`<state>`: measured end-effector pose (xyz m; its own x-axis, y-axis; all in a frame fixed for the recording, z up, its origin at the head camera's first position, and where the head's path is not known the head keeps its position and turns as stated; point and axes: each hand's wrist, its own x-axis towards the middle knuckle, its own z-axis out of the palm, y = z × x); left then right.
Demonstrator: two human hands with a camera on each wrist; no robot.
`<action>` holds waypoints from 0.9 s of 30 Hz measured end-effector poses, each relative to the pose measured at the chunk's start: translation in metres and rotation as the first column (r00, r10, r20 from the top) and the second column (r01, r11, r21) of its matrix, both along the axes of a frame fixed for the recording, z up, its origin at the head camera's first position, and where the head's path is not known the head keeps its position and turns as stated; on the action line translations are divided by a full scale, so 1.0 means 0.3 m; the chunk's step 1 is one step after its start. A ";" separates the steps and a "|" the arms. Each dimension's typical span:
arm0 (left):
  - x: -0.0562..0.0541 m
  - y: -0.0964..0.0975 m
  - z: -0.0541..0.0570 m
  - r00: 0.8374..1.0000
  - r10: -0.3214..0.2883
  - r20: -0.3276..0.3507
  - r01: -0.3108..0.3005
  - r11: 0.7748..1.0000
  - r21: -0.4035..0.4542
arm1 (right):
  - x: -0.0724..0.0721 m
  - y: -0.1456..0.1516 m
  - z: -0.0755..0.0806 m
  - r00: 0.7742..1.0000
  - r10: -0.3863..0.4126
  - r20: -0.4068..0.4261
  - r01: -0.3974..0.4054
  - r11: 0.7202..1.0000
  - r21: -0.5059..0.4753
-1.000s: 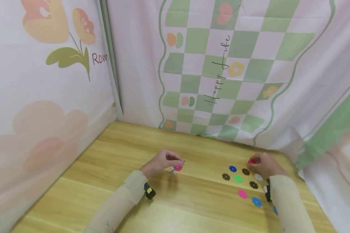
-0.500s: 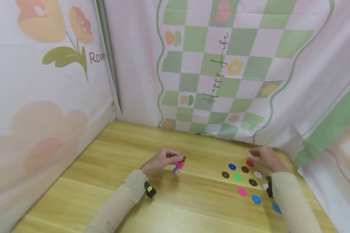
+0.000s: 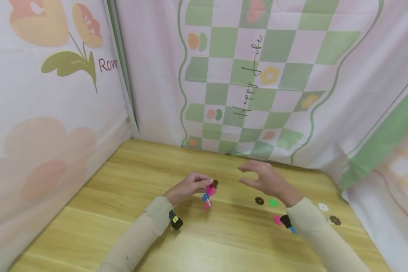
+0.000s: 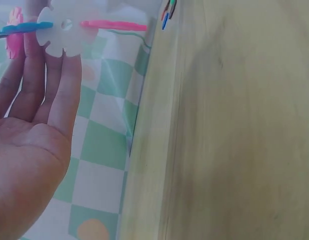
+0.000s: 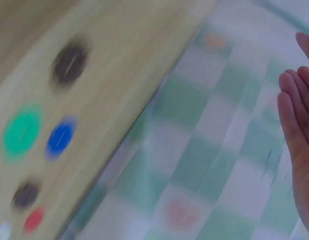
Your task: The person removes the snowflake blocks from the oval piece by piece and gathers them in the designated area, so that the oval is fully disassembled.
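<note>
My left hand (image 3: 190, 187) pinches a chain of interlocking plastic discs above the table. A brown disc (image 3: 215, 184) is at its top by the fingertips, with pink and blue ones hanging below. In the left wrist view, a white notched disc (image 4: 57, 37) joins a blue disc (image 4: 27, 27) and a pink disc (image 4: 114, 25), both seen edge-on. My right hand (image 3: 265, 181) is raised to the right of the chain, thumb and fingers spread apart, nothing between them. A red disc (image 5: 33, 219) lies on the table in the right wrist view.
Loose flower-shaped discs lie on the right of the wooden table (image 3: 156, 162), among them a green disc (image 3: 273, 203), a brown disc (image 3: 259, 201) and a white disc (image 3: 323, 207). My right forearm covers some. A checked curtain (image 3: 244, 87) hangs behind the table, a printed cloth wall (image 3: 54, 151) at left.
My right hand has let go of the red disc and moved left toward the chain. My left hand has stayed in place while the chain turned, showing more of its discs.
</note>
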<state>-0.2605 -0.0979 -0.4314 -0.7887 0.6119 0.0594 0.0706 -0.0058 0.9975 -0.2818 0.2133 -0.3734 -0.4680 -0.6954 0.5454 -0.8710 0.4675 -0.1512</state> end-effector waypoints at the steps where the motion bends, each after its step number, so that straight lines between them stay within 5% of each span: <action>1: -0.001 -0.001 -0.002 1.000 0.000 0.002 0.000 1.000 0.006 | 0.011 -0.035 -0.001 0.999 0.042 -0.026 -0.042 0.999 -0.016; 5: -0.001 -0.007 -0.006 1.000 0.001 0.015 -0.001 1.000 0.019 | 0.050 -0.149 -0.011 0.983 0.147 -0.106 -0.153 0.987 -0.048; 9: -0.003 -0.014 -0.011 0.999 0.011 0.033 -0.012 1.000 0.025 | 0.081 -0.225 -0.029 0.976 0.161 -0.148 -0.172 0.983 -0.059; 22: -0.011 -0.031 -0.022 0.999 0.000 0.047 -0.002 0.999 0.044 | 0.105 -0.327 -0.092 0.948 0.036 -0.317 -0.070 0.993 -0.096; 27: 0.007 -0.033 -0.014 0.996 0.078 -0.038 -0.080 0.995 -0.052 | 0.106 -0.328 -0.083 0.942 -0.002 -0.336 -0.032 0.995 -0.096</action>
